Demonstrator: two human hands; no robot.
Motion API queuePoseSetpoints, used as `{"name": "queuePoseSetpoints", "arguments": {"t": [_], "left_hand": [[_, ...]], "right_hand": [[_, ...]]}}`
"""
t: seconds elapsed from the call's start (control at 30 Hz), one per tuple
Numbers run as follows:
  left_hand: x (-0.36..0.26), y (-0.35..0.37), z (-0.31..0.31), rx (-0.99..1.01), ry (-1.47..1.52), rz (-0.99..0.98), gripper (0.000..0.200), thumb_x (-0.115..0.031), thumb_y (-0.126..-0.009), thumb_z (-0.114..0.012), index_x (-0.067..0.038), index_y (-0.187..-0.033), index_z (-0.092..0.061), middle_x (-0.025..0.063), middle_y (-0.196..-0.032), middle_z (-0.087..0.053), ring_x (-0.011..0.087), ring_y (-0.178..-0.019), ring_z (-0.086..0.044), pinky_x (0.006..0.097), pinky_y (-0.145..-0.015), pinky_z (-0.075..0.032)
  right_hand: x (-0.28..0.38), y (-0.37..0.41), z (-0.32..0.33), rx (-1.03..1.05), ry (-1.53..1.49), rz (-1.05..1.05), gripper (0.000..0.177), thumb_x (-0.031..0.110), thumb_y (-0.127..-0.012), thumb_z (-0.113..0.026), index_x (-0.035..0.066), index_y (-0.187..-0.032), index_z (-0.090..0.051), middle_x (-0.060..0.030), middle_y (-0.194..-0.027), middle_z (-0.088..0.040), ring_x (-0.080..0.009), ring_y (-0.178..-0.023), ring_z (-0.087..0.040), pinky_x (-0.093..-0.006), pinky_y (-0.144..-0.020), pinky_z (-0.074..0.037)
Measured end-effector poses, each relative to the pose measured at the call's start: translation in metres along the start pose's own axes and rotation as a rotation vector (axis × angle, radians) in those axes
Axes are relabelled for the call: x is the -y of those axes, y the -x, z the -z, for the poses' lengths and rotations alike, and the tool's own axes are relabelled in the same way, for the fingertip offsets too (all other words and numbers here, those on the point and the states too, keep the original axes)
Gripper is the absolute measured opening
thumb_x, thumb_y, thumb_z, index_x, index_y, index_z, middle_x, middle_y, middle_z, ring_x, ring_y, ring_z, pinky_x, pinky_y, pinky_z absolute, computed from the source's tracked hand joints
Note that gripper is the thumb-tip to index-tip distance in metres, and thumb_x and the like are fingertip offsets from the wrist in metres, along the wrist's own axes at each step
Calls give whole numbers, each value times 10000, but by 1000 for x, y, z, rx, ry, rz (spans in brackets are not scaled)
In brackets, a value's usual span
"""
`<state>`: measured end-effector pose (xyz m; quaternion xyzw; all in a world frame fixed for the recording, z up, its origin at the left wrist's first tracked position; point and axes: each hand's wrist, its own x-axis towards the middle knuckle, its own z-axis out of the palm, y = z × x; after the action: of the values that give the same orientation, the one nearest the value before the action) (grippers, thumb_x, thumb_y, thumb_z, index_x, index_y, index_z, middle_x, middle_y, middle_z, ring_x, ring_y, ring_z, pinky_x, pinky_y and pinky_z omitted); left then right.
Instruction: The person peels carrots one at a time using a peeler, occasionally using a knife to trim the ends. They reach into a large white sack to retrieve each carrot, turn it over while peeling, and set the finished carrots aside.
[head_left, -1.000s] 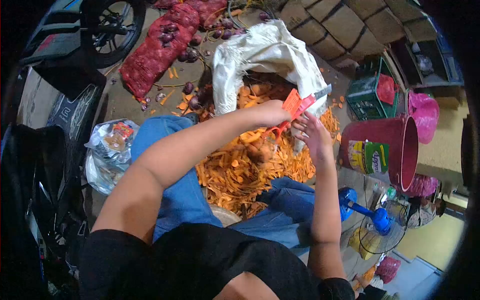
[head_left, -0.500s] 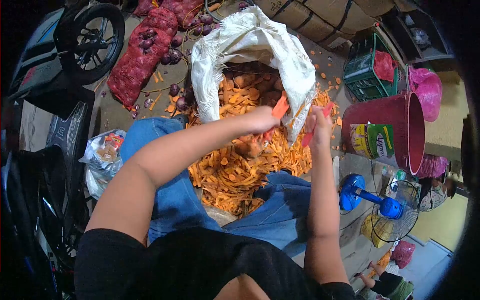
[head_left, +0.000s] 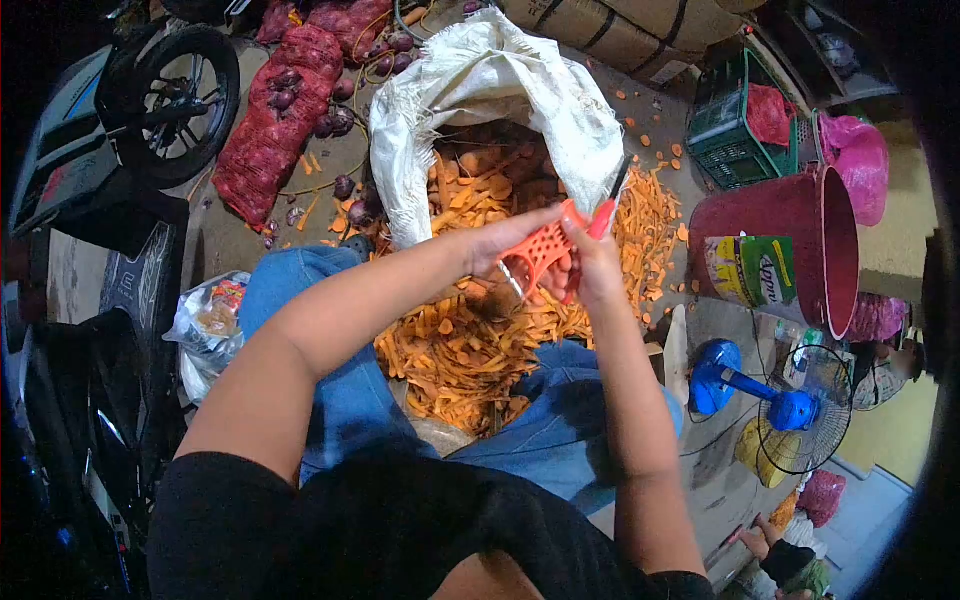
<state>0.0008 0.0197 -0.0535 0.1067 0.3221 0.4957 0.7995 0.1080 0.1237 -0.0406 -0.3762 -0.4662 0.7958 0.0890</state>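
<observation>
An orange-red peeler (head_left: 543, 252) with a perforated handle is between my two hands, its metal end pointing down-left. My left hand (head_left: 497, 243) is closed on its left side. My right hand (head_left: 590, 262) is closed around a red-handled knife (head_left: 603, 218), its blade pointing up and away, and its fingers come up against the peeler. Below the hands is a heap of orange peelings (head_left: 455, 350), with a brownish root (head_left: 495, 305) partly visible on it. Just beyond, an open white sack (head_left: 405, 130) holds orange roots (head_left: 490, 158) and peelings.
Red net bags of onions (head_left: 285, 120) and a motorbike wheel (head_left: 185, 105) are on the left. To the right stand a green crate (head_left: 720, 135), a dark red bucket (head_left: 835, 240) and a blue fan (head_left: 790, 410). Another person's hand (head_left: 765, 535) shows at lower right.
My hands have come together, the right one moving left toward the peeler. The peeler has turned so that its perforated handle shows. The knife blade now points upward.
</observation>
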Motion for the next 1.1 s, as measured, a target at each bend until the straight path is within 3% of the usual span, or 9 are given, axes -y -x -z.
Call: {"name": "queuePoseSetpoints", "arguments": {"t": [0.07,0.27,0.33,0.43,0.47,0.5,0.67,0.93,1.1], "left_hand": [[-7,0,7,-41,-8,-80,729,-626,-758,-171,-2,-960,-488,163,-874,-554,235,-757,-576,331,-584,-497],[-3,-32,113,-697,-298,-14,437,-417,-803,-392,2,-875,-495,117,-859,-567,226,-765,-565,355,-649,-459],[2,-61,168,-892,-841,18,433,-368,-747,-465,44,-873,-505,163,-875,-559,261,-796,-554,360,-721,-432],[-11,-98,178,-905,-1304,86,393,-256,-744,-456,35,-1007,-468,167,-945,-542,257,-804,-551,363,-639,-444],[-34,-102,148,-810,-1521,371,440,-266,-742,-456,-10,-1098,-428,190,-1074,-472,285,-932,-503,383,-724,-428],[-34,-117,148,-791,-1529,373,440,-266,-742,-456,-10,-1098,-428,190,-1074,-472,285,-932,-503,383,-724,-428],[-19,-196,218,-927,-1790,-219,663,-394,-764,-440,-74,-1271,-159,134,-1308,-176,302,-1161,-274,415,-878,-325],[-7,-208,252,-1054,-1873,-159,645,-374,-772,-431,-103,-1281,-143,114,-1316,-164,309,-1167,-262,421,-891,-301],[-21,-155,173,-850,-2203,461,584,-304,-738,-480,-108,-1246,-267,140,-1308,-163,304,-1184,-206,425,-889,-267]], "right_hand": [[22,-3,2,-47,10,165,266,126,-731,-581,19,-957,-492,25,-616,-508,-29,-427,-407,-156,-359,-298],[61,-27,37,-284,-352,423,197,66,-731,-574,-11,-893,-493,-52,-758,-552,-112,-590,-533,-228,-504,-446],[67,-28,57,-304,-347,405,207,100,-740,-571,-5,-903,-499,-49,-765,-553,-126,-635,-535,-243,-534,-447],[73,-23,74,-326,-321,429,214,129,-743,-571,-7,-896,-508,-53,-785,-557,-138,-677,-541,-248,-566,-447],[78,-18,72,-327,-293,392,208,90,-729,-578,-21,-892,-510,-59,-789,-559,-140,-673,-545,-245,-588,-446],[79,-14,69,-332,-269,345,205,51,-716,-585,-34,-887,-512,-65,-793,-561,-141,-669,-550,-242,-611,-444],[82,-9,62,-316,-136,354,221,70,-719,-590,-37,-895,-508,-54,-816,-558,-114,-704,-537,-224,-644,-424],[87,-8,52,-329,-130,380,207,62,-728,-581,-29,-893,-494,-60,-822,-555,-110,-709,-531,-238,-660,-428],[83,-6,50,-309,-118,433,195,62,-727,-581,-21,-881,-495,-57,-799,-558,-109,-683,-533,-238,-634,-431]]}}
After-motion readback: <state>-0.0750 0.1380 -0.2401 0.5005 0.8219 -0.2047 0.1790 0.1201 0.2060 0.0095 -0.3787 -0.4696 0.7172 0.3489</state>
